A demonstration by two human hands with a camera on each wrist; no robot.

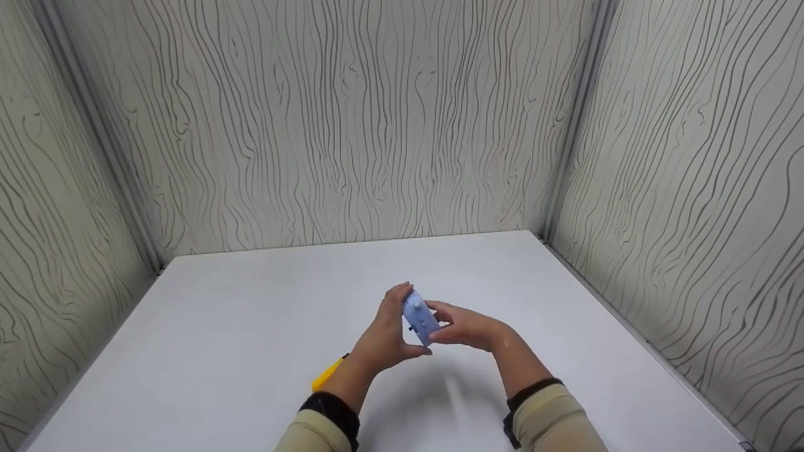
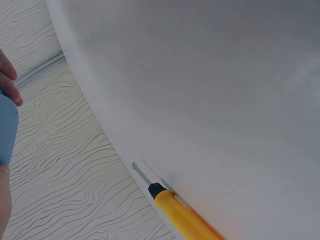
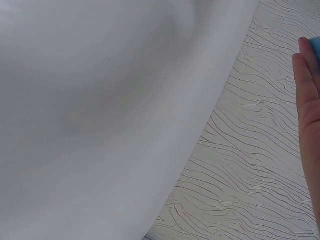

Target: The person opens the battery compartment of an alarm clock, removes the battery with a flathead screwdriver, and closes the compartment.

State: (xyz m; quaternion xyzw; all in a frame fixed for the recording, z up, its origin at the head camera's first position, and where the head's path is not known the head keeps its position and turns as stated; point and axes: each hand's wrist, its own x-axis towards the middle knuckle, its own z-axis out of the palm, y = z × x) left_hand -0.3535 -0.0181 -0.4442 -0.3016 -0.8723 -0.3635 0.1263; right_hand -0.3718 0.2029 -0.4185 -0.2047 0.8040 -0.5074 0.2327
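A small light-blue plastic device point(image 1: 419, 319) with a pale round knob and a small dark part is held tilted above the white table. My left hand point(image 1: 383, 336) grips it from the left, fingers at its upper end and thumb near its lower end. From the right, my right hand point(image 1: 468, 326) holds its edge between thumb and fingers. Only a plain blue side of the device point(image 2: 7, 127) enters the left wrist view. In the right wrist view, a sliver of blue shows beside the fingertips point(image 3: 304, 42); the grip itself is mostly out of frame.
A screwdriver point(image 2: 182, 217) with a yellow handle and black collar lies on the white table point(image 1: 251, 314). In the head view, it is partly behind my left forearm. Wood-grain-patterned panels point(image 1: 352, 125) enclose the table at the back and both sides.
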